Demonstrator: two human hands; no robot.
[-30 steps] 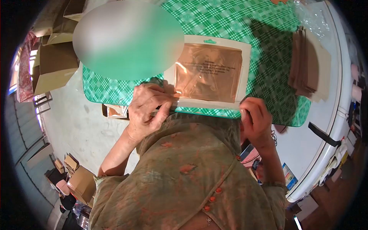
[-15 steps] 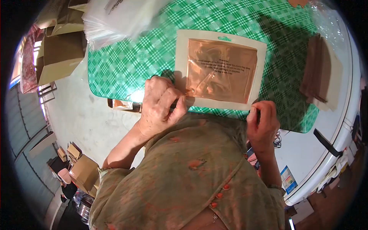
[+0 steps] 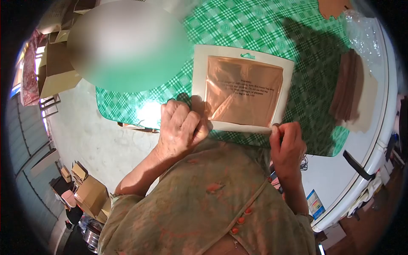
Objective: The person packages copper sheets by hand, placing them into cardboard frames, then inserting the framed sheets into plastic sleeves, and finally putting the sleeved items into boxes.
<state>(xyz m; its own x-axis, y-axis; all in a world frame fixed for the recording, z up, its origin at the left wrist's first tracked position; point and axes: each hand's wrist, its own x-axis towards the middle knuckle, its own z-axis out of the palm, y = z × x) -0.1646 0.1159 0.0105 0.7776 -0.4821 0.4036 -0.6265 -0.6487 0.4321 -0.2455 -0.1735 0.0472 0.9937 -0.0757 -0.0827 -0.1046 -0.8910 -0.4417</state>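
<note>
A white-bordered card [image 3: 200, 80] with a hang hole at its far edge lies on the green checked cloth [image 3: 250, 25]. In its middle is a copper-coloured packet [image 3: 242, 95] under clear film with printed warning text. At the card's near left corner my left hand [image 3: 182, 126] is closed, fingers curled, and what it pinches is hidden. My right hand [image 3: 289, 142] pinches the near right corner of the card between thumb and curled fingers.
Brown strips [image 3: 345, 87] lie on pale sheets at the right, with crumpled clear plastic [image 3: 361, 36] beyond. A brown piece [image 3: 333, 7] is at the far edge. Cardboard boxes [image 3: 59, 63] stand at the left, more [image 3: 92, 193] on the floor. A blurred patch covers the upper left.
The card, the cloth and both hands appear slightly lower in view. My right hand sits a little further left. Both hands keep their places at the card's near corners.
</note>
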